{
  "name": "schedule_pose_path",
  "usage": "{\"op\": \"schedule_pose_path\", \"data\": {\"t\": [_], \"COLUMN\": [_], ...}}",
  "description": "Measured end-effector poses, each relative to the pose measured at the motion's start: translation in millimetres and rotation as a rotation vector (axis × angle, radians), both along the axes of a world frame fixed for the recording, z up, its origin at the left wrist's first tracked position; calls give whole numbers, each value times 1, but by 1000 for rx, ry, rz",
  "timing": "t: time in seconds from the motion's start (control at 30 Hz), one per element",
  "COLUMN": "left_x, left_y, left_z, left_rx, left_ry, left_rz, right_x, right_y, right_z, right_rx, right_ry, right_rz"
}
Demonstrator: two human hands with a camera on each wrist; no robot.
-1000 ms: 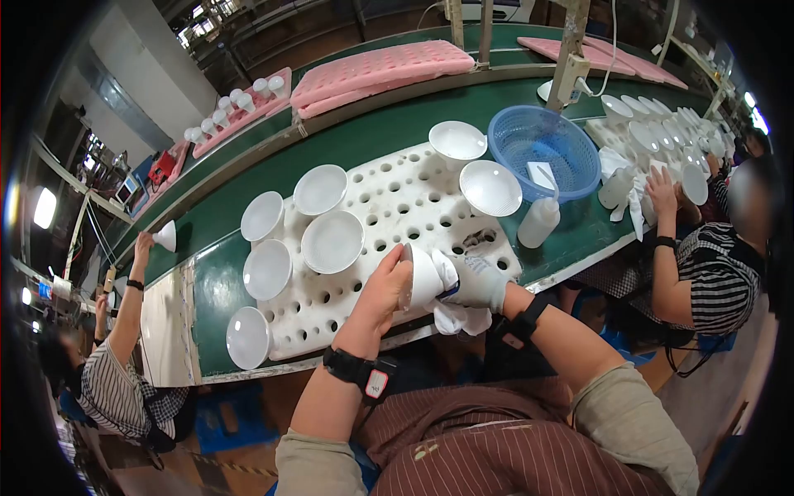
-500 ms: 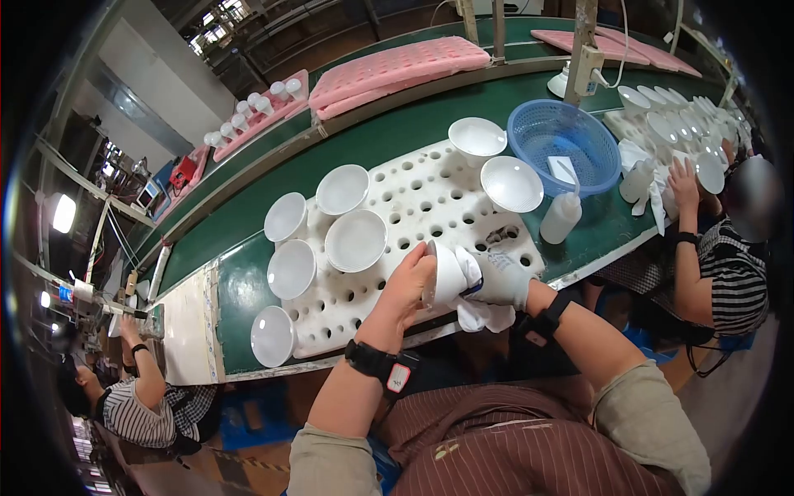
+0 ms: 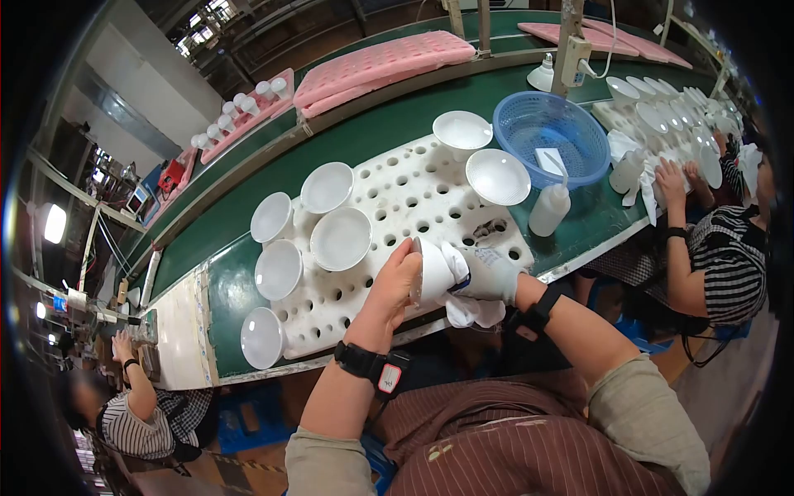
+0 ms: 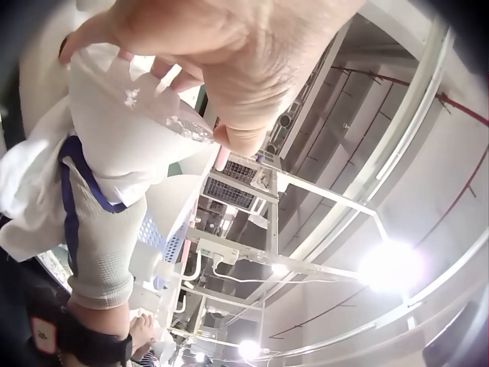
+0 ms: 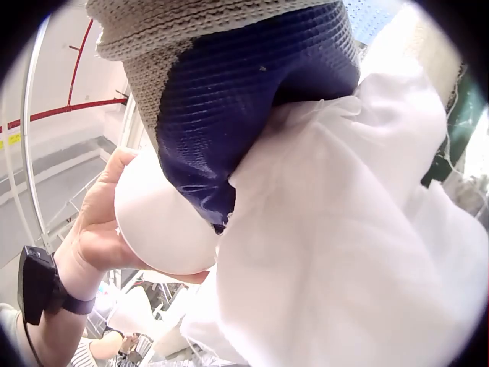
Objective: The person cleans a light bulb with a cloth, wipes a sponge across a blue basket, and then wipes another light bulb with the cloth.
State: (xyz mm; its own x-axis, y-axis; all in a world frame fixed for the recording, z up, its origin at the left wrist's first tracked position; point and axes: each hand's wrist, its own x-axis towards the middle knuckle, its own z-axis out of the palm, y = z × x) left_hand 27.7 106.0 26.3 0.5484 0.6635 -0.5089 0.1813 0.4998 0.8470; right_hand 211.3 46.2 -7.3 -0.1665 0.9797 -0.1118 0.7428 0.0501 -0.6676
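Note:
A white cone-shaped lamp (image 3: 432,274) is held tilted on its side above the near edge of the foam tray (image 3: 389,183). My bare left hand (image 3: 393,288) grips it by the wide rim, fingers spread along the edge in the left wrist view. My right hand (image 3: 491,276), in a pale glove with a blue coated palm (image 5: 229,107), grips a white cloth (image 5: 328,206) wrapped about the narrow end. Loose cloth hangs below the glove. The narrow end itself is hidden by cloth and glove. Several similar lamps (image 3: 341,238) stand in the tray, wide faces up.
Right of the tray are a blue basket (image 3: 550,136) and a white squeeze bottle (image 3: 549,210). Pink foam trays (image 3: 385,70) lie along the back shelf. People work at either side; beside the right one stands another tray of lamps (image 3: 653,116).
The head view has shifted slightly. Both my hands keep their hold on the lamp and cloth with little visible movement. The person at left has lowered an arm that held up a white lamp.

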Motion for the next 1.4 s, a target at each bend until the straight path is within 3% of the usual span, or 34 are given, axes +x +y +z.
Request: {"op": "schedule_pose_path", "data": {"t": [0.13,0.23,0.3,0.33,0.43,0.5,0.63,0.8,0.93,1.0,1.13,1.2,1.4], "left_x": [-5,-23,-30,-30,-26,-13,-11,-38,-35,-23,-16,-31,-46], "left_y": [-9,-13,-16,-15,-18,-15,-10,-25,-28,-21,-15,-10,-25], "left_z": [0,-32,-43,-44,-34,-11,-22,-53,-46,-26,-28,-50,-56], "left_rx": [15,116,369,370,334,59,17,471,436,133,115,460,572], "left_ry": [33,-148,-180,-183,-203,-136,-174,-205,-205,-137,-160,-172,-219], "left_rz": [60,16,-31,-30,-22,78,109,-69,-20,73,112,-60,-74], "right_x": [1,2,2,1,1,2,1,0,2,2,-1,-1,1], "right_y": [2,0,1,2,2,2,-1,3,4,4,2,3,4], "right_z": [-6,-7,-5,-4,-8,-7,-1,0,-4,-4,-1,2,-2], "right_rx": [1,37,45,24,14,32,40,21,-1,5,6,6,10], "right_ry": [-25,-2,3,-28,-26,4,51,39,57,62,47,20,69], "right_rz": [14,15,17,14,14,15,15,30,14,10,0,-15,0]}}
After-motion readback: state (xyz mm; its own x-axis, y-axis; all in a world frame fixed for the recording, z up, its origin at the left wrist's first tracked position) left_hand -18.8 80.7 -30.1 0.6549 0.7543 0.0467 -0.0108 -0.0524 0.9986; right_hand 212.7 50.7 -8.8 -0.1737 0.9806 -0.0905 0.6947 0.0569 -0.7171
